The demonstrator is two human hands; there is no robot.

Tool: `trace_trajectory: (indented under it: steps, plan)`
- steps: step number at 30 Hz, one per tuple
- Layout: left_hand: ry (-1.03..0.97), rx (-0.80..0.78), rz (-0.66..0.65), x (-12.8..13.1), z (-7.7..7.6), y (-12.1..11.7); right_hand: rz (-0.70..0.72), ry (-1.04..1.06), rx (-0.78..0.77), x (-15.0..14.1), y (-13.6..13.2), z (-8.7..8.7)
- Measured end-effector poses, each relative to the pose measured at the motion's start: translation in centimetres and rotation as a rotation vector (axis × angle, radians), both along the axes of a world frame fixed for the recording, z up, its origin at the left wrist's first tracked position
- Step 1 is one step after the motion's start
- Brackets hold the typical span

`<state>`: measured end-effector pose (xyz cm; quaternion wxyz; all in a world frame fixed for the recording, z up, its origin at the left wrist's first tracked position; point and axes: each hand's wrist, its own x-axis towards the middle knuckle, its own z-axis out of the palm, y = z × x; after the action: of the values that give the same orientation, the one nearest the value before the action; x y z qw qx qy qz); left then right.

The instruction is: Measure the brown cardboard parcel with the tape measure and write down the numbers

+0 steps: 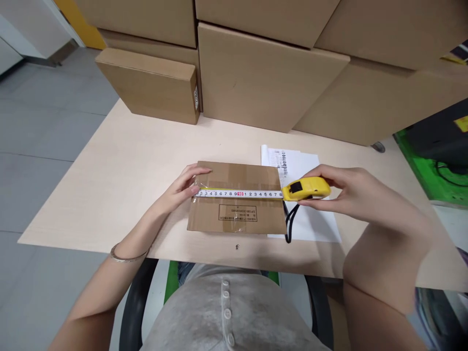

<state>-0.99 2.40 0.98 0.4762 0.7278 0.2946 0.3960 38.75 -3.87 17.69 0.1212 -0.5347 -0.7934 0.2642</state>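
Observation:
A small cardboard box (237, 175) lies flat on the table, with printed text in a frame on its near half and clear tape across it. Along its top runs the white blade of a tape measure (310, 188), pulled out from left to right. My left hand (183, 187) is at the box's left edge, its thumb pinning the blade's end and its fingers resting on the box. At the right edge, my right hand (343, 187) grips the yellow tape measure case between thumb and fingers. A black wrist strap (290, 224) dangles from the case.
Printed papers (314, 224) lie partly under the box and right hand. Large cardboard boxes (256, 78) are stacked along the table's back, with a smaller flat carton (149, 90) at left. The wooden table (109, 195) ends at the person's waist.

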Motion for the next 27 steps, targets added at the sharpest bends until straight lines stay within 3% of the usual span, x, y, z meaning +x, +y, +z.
trace_trajectory:
  steps: [4,8,12,16,19,23,27]
  plan:
    - [0.030,-0.016,-0.006,0.0,0.3,-0.1,0.110,0.024,0.000,-2.8,1.4,0.2]
    - [0.028,-0.017,0.007,0.0,0.0,-0.1,0.191,0.077,0.005,-8.1,2.5,-2.1]
    - [-0.015,-0.096,0.034,0.3,-0.4,-0.5,0.342,0.157,0.136,-13.4,2.6,-4.3]
    - [-0.084,-0.190,0.059,0.8,-0.2,-1.0,0.437,0.236,0.205,-15.4,2.0,-5.3]
    - [-0.113,-0.263,0.065,0.9,-0.6,-1.0,0.271,0.390,0.163,-14.0,1.4,-5.2]
    - [-0.187,-0.390,0.128,1.0,-1.3,-0.8,-0.224,0.672,-0.093,-9.1,1.0,-3.9]
    - [-0.113,-0.388,0.155,1.5,-0.4,-1.1,-0.562,0.792,-0.132,-4.3,0.6,-3.3]
